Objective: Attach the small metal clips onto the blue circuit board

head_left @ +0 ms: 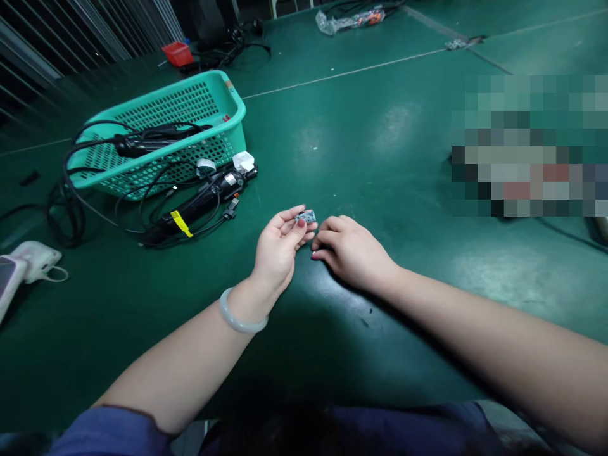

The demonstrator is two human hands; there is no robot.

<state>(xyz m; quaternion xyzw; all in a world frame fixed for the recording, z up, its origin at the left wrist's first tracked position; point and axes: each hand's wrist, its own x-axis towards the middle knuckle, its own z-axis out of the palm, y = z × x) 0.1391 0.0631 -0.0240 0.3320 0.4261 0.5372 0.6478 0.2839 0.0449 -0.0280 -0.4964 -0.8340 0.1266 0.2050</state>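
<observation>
Between the thumb and fingers of my left hand (pixel 280 244) is a small grey-blue part (pixel 306 217), which looks like a little circuit board. A pale bangle circles that wrist. Close beside it, my right hand (pixel 351 250) rests low over the green table (pixel 304 354), its fingers curled and the thumb near the index finger. A tiny pale spot shows at the right thumb tip; whether something is pinched there I cannot make out. The two hands almost touch at the fingertips.
A green plastic basket (pixel 237 120) with black cabled devices stands at the left. In front of it lies a black cylindrical device (pixel 199 202) with cables and a yellow label. A white object (pixel 40 259) is at far left, a red box (pixel 178 54) behind, a blurred-out area (pixel 532 152) at right.
</observation>
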